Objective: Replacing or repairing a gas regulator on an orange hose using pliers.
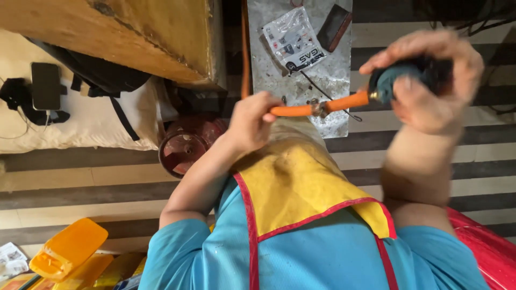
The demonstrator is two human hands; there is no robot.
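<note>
While the left hand [250, 122] wraps around the orange hose [317, 107], its fingers [269, 102] are curled tight on it, so the hose runs through the fist and comes out on the side toward the right hand [430, 80]. That hose looks bendy and rubbery, light, and not easy to break, so a firm squeeze near the metal clamp [321, 109] seems like a good place to hold it. Just past the clamp, the hose goes into a dark round fitting [400, 78] with a small brass neck. The right hand's fingers [398, 53] are closed over that fitting from above, and the thumb sits under it, though the hand is blurry and the grip is hard to see well. It looks hard, heavier than the hose, and maybe a bit slippery. Both the hose and the fitting are held up in the air, above the grey stone surface [322, 75], not touching it. On that surface, beyond the hose, lie a clear plastic packet [293, 40] and a dark flat block [334, 26]. Beside the left hand's wrist, lower down, stands a red gas cylinder [188, 147].
</note>
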